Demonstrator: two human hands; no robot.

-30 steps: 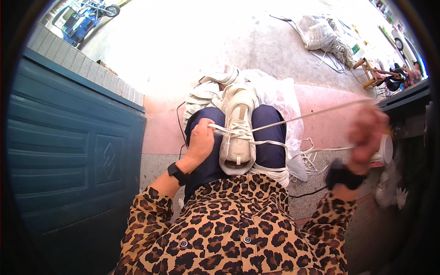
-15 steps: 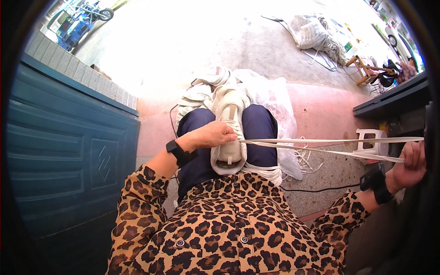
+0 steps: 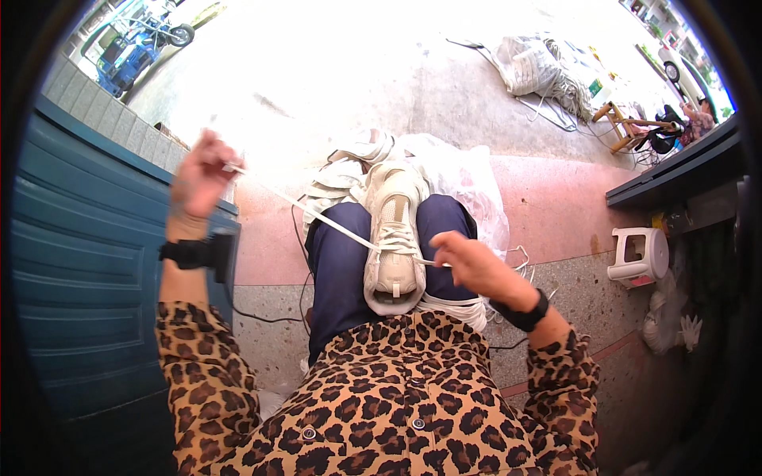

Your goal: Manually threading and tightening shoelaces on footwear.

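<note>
A beige sneaker [image 3: 394, 282] rests between my dark-trousered knees, its heel toward me and its upper partly laced. My left hand [image 3: 205, 176] is raised at the far left, closed on one end of a white shoelace [image 3: 305, 208] that runs taut and slanting down to the shoe's eyelets. Just right of the shoe, my right hand [image 3: 480, 270] has curled fingers at the short stretch of lace leaving the right side. A bundle of white laces [image 3: 456, 309] lies over my right thigh.
More pale shoes [image 3: 333, 181] and a clear plastic bag [image 3: 468, 178] lie beyond my knees. A white stool [image 3: 652, 252] stands at the right, a blue door [image 3: 103, 262] at the left. A black cable [image 3: 266, 319] crosses the floor. Further off are a wooden stool [image 3: 619, 127] and bagged goods [image 3: 532, 67].
My left hand has moved from the shoe out to the far left, drawing a lace with it. My right hand has come back from the far right to beside the shoe.
</note>
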